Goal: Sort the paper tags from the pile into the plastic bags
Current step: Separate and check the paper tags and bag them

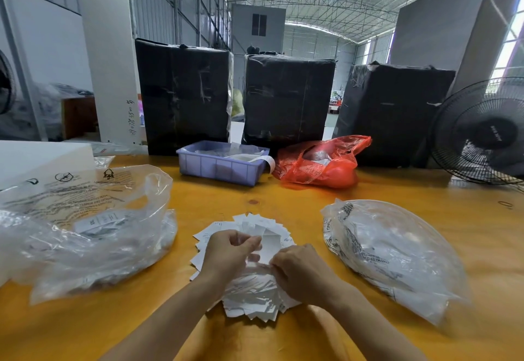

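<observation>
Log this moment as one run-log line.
stage: picking from tag pile | left hand: pinching one tag | right hand: gripping tags | clear bags: flank pile

White tags (255, 247) lie on an orange-yellow wooden table (283, 202), with clear bags printed in black at 9 o'clock (85, 219) and 3 o'clock (391, 247). Toward 12 o'clock are a lilac tray (218, 166), a red bag (323, 162) and three black-wrapped boxes (286, 97); a black fan (482, 131) is at 2 o'clock.

My hands (265, 258) are covering the middle of the tag pile (249, 298); print on the bag (391, 250) beside them is blurring beyond reading.
</observation>
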The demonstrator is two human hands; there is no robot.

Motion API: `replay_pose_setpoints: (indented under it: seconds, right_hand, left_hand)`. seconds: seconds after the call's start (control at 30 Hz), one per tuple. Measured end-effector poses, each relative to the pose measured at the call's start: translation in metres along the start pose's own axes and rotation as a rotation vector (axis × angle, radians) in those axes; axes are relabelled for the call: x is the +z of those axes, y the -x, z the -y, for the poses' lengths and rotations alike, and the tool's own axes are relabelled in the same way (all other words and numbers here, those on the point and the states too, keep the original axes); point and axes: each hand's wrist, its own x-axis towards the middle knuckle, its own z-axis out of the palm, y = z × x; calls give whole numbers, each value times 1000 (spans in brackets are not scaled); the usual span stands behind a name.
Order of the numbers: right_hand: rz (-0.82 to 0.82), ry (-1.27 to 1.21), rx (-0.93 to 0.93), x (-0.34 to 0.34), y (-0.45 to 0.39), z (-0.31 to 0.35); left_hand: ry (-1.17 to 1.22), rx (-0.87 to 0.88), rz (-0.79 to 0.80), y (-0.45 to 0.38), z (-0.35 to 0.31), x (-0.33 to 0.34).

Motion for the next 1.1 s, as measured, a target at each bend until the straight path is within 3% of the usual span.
replay_pose_setpoints:
  seconds: [0.23,0.4,0.5,0.6,0.7,0.83,0.93,1.1]
  right_hand:
    - [-146,-60,147,-2,1,3]
    - [-92,-61,76,-3,2,8]
    - [-196,-57,14,2,3,12]
    - [-202,-132,124,-1,3,16]
    - [-214,-395,327,-7,-1,13]
    - [-417,-1068,608,-22,-2,-4]
    - [-334,-1560,661,-33,-3,-7]
    - [-280,-1690,606,-41,-5,-6]
  left_hand:
    - [29,3,-14,0,-5,0]
    - [45,-87,43,2,0,2]
    - [31,-71,20,1,-1,2]
    - [85,-83,4,1,-3,1]
    - [138,-78,-32,0,-5,-1]
    - [230,-82,-30,1,-13,-3]
    - [280,-95,36,4,-21,-2]
    - [323,-81,108,8,-31,-1]
